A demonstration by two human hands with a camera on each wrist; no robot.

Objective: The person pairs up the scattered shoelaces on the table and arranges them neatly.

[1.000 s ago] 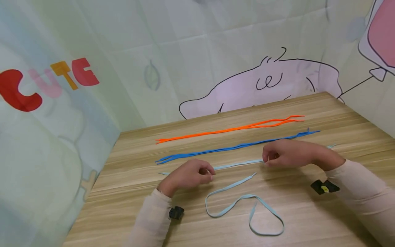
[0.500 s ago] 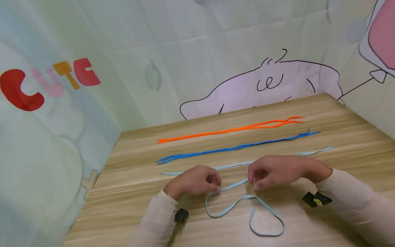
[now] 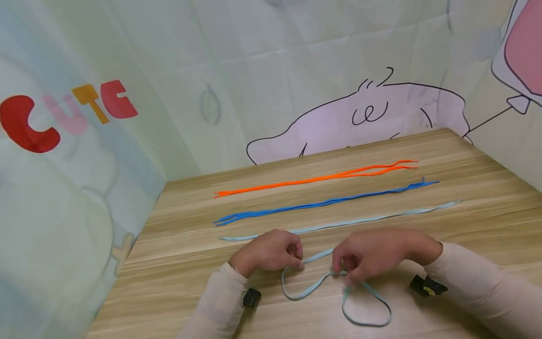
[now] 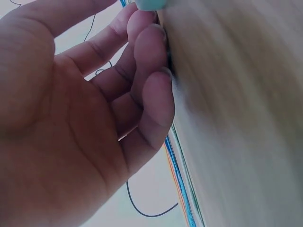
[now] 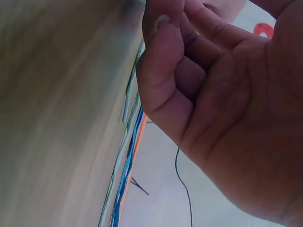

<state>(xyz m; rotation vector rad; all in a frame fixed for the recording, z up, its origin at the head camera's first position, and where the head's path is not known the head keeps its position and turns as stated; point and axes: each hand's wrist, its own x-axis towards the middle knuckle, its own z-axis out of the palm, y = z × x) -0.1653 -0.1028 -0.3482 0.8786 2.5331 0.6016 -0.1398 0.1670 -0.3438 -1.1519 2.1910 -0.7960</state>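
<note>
A loosely curved light blue shoelace (image 3: 312, 288) lies on the wooden table in front of both hands. My left hand (image 3: 271, 252) pinches it near its left bend, and a turquoise bit of lace (image 4: 150, 4) shows at the fingertips in the left wrist view. My right hand (image 3: 372, 254) is over the lace's middle, the thumb and bent fingers apart on either side of it; the hand hides part of the lace, including its upper end in the head view. Just behind, another light blue shoelace (image 3: 355, 221) is laid out nearly straight.
Farther back lie a pair of blue shoelaces (image 3: 309, 205) and a pair of orange shoelaces (image 3: 305, 180), roughly parallel. A printed curtain (image 3: 211, 70) borders the table (image 3: 190, 282) at the back and sides.
My right hand has left the straight light blue lace and come toward the body, over the curved one. My left hand has also moved nearer, onto the curved lace.
</note>
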